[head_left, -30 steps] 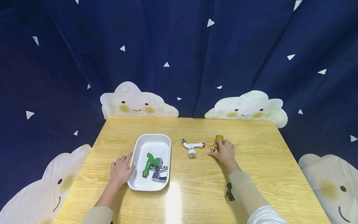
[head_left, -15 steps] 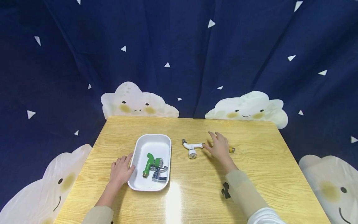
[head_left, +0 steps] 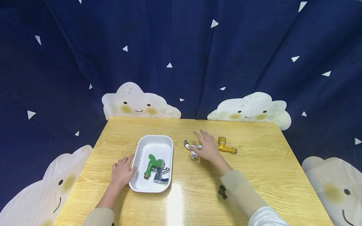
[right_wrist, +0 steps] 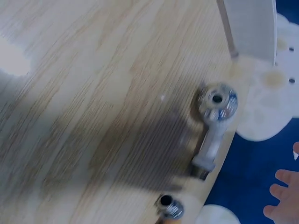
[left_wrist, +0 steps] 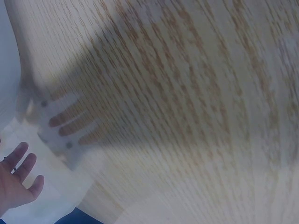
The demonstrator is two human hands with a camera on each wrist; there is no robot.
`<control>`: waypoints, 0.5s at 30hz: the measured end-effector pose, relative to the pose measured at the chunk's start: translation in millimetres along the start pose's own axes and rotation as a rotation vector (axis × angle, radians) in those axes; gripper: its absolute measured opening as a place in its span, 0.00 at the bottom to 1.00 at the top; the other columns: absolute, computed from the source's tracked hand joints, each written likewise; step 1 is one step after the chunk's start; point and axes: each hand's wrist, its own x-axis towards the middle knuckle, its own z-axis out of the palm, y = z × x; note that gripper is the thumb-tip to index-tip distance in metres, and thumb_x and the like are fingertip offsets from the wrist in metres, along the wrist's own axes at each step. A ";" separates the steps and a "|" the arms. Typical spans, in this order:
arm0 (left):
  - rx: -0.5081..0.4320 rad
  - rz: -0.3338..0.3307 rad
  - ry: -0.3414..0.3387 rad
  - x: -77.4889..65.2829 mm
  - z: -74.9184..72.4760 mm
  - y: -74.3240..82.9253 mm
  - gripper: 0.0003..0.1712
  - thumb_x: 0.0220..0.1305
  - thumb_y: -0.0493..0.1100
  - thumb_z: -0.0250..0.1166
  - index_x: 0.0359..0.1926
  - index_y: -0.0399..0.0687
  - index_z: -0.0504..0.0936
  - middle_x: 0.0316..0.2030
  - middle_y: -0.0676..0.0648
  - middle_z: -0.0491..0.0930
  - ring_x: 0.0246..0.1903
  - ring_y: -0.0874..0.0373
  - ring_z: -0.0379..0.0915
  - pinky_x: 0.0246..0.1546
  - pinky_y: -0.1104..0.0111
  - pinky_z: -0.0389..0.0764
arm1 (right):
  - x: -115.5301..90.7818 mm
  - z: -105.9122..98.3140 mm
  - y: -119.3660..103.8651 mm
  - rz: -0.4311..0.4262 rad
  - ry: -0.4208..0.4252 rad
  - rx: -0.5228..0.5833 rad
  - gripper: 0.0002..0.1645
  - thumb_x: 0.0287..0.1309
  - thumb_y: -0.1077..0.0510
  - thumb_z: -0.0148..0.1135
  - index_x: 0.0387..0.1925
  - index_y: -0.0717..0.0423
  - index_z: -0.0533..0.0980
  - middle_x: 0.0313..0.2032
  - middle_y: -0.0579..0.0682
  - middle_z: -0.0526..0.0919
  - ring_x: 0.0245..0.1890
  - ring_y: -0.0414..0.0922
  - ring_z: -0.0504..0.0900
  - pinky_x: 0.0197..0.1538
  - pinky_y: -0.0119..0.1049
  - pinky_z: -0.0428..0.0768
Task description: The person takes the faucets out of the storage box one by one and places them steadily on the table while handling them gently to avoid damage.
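My left hand (head_left: 121,172) rests at the left rim of a white tray (head_left: 154,146), its fingers relaxed. Inside the tray lie a green tap (head_left: 150,167) and a chrome tap (head_left: 159,179), partly overlapping. Over a white tap (head_left: 194,155) on the table hovers my right hand (head_left: 207,150), fingers spread and partly covering it. The right wrist view shows that white tap (right_wrist: 214,140) with its round handle facing up, the fingers (right_wrist: 286,196) apart from it at the right edge. Just right of the hand, a yellow tap (head_left: 222,145) lies on the table.
The wooden table (head_left: 263,166) ends at the back against a dark blue curtain (head_left: 192,56) printed with smiling clouds. A small black piece (head_left: 222,191) hangs beside the right sleeve.
My right hand has let go of the yellow tap and moved left to above the white tap. The left hand and the tray have stayed put.
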 end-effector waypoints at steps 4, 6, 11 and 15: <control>0.003 -0.001 0.002 -0.1 -0.2 0.4 0.34 0.59 0.50 0.53 0.66 0.45 0.60 0.54 0.34 0.67 0.54 0.37 0.62 0.53 0.41 0.58 | 2.7 0.4 -15.2 -0.041 -0.045 -0.009 0.46 0.52 0.27 0.48 0.68 0.42 0.55 0.67 0.57 0.56 0.66 0.58 0.53 0.65 0.57 0.51; 0.007 0.001 0.000 -0.1 -0.5 0.5 0.34 0.59 0.50 0.52 0.66 0.45 0.60 0.54 0.33 0.67 0.54 0.36 0.62 0.52 0.41 0.58 | 5.0 1.1 -22.2 -0.058 -0.062 -0.011 0.45 0.52 0.27 0.47 0.68 0.40 0.55 0.67 0.56 0.56 0.67 0.56 0.52 0.66 0.55 0.50; 0.008 0.001 -0.002 -0.2 -0.3 0.1 0.34 0.60 0.50 0.52 0.66 0.45 0.60 0.55 0.33 0.67 0.53 0.36 0.62 0.52 0.41 0.58 | 11.3 3.4 -41.4 -0.119 -0.085 -0.008 0.45 0.52 0.28 0.48 0.68 0.39 0.55 0.67 0.56 0.56 0.68 0.55 0.51 0.66 0.55 0.50; 0.007 -0.001 -0.006 0.2 1.1 -0.9 0.34 0.60 0.50 0.52 0.66 0.45 0.60 0.55 0.34 0.67 0.54 0.37 0.62 0.53 0.40 0.58 | 15.7 5.3 -58.3 -0.155 -0.118 -0.019 0.45 0.52 0.27 0.47 0.68 0.40 0.55 0.68 0.56 0.54 0.68 0.54 0.50 0.67 0.53 0.48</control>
